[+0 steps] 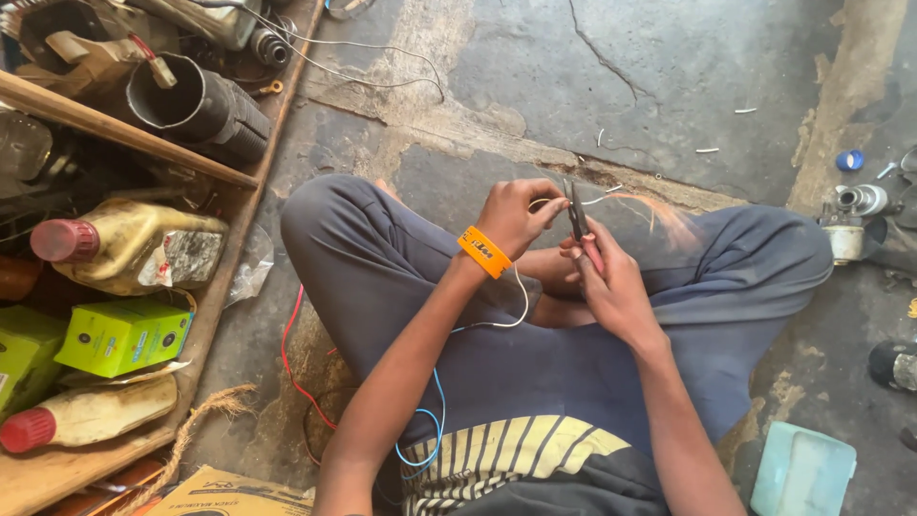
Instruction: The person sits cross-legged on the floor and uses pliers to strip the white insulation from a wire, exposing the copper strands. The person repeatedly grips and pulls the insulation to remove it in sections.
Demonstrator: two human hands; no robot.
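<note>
A gray concrete floor (669, 67) with cracks fills most of the view. A person sits on it with legs crossed, in dark blue trousers (382, 258) and a dark shirt with pale yellow stripes.

On the left is a wooden shelf (220, 296) full of things: a black pipe (205, 105), a yellow oil bottle (134, 244) with a red cap lying on its side, a green box (119, 336) and a second pale bottle (95, 413) with a red cap. On the right of the floor sit a small metal engine part (853, 215) and a light blue plastic lid (802, 470).

The left hand (516, 215) wears an orange wristband (484, 251). Its fingers pinch a thin white wire (521, 301), which hangs down past the wrist over the lap. The right hand (611, 277) is closed around the red handles of small pliers (579, 222). The dark tips of the pliers point up, just beside the left fingertips. Both hands are held above the crossed legs.

A red wire (291, 358) and a blue wire (435, 420) lie by the left leg. Small white wire bits (707, 150) lie on the floor.
</note>
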